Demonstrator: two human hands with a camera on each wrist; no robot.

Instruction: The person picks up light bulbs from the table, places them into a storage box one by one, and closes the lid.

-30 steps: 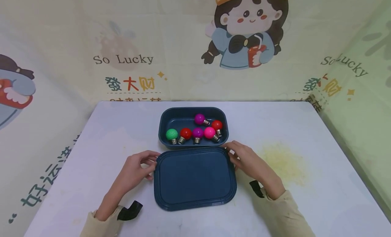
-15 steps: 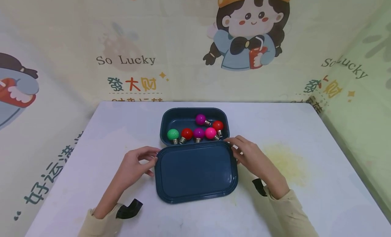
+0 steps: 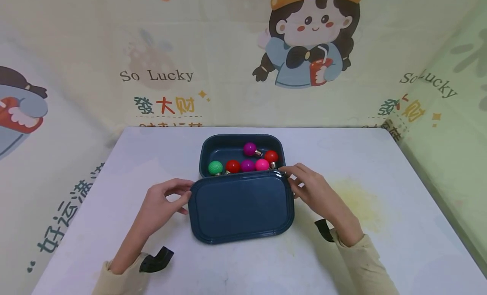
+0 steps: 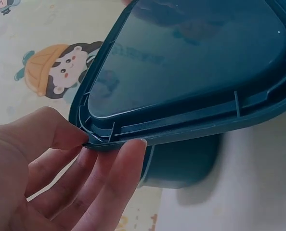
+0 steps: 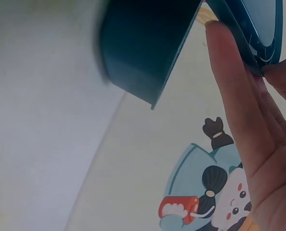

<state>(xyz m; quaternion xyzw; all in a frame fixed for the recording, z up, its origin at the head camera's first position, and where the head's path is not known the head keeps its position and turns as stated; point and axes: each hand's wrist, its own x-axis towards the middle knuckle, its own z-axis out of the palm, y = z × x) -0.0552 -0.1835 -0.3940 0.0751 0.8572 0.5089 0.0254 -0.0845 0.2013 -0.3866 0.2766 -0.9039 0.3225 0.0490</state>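
Between both hands a dark blue rounded lid [image 3: 241, 208] hangs slightly tilted over the table, its far edge overlapping the near rim of a matching box [image 3: 224, 143]. My left hand [image 3: 161, 204] pinches the lid's left far corner with thumb and fingers; the left wrist view shows this grip on the lid [image 4: 191, 53] from below. My right hand [image 3: 313, 193] holds the right far corner, thumb and fingers about the rim. Inside the box lie a green bulb [image 3: 215, 167], red bulbs [image 3: 271, 156], purple bulbs [image 3: 249, 149] and a pink bulb [image 3: 262, 164]. The lid hides the lower parts of the front bulbs.
The white table [image 3: 361, 168] ends at a printed cloth [image 3: 220, 75] behind and at both sides. A faint yellow stain [image 3: 354, 202] marks the tabletop on the right. Black straps [image 3: 157, 260] hang at the sleeves.
Both hands have carried the lid away from the body and up toward the box. Its far edge now covers the box's near rim and the bases of the front bulbs.
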